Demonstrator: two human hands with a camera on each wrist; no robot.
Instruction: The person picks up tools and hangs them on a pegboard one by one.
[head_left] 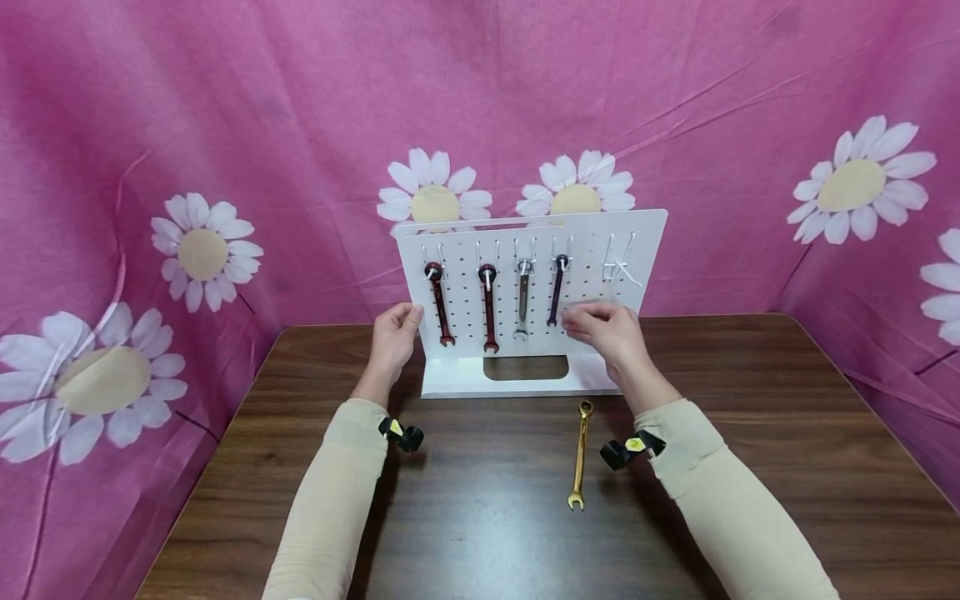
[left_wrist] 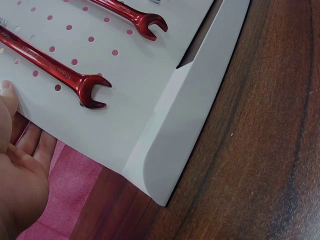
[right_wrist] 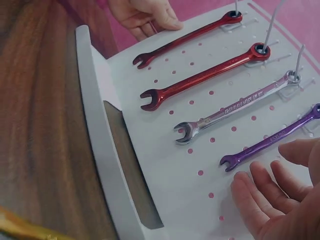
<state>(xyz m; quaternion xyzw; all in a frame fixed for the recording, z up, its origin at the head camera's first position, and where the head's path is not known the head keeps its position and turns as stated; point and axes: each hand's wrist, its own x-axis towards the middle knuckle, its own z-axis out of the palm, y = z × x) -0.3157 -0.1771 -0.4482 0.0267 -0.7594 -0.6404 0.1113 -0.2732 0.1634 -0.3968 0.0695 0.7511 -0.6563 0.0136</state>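
Observation:
A white pegboard stand [head_left: 465,317] stands upright on the table. My left hand [head_left: 395,337] grips its left edge, thumb at the front face and fingers behind. From its hooks hang two red wrenches [right_wrist: 187,80], a silver wrench [right_wrist: 235,107] and a purple wrench [right_wrist: 272,140], ring ends up. My right hand [head_left: 606,329] is beside the purple wrench's lower open end, fingers loosely bent with nothing between them. A gold wrench [head_left: 580,457] lies on the table in front of the board, near the right wrist.
An unoccupied hook [head_left: 618,268] sits at the board's upper right. The brown wooden table [head_left: 480,533] extends around the stand. Behind it hangs a pink cloth [head_left: 315,125] with white daisies. Each wrist wears a small black camera [head_left: 405,435].

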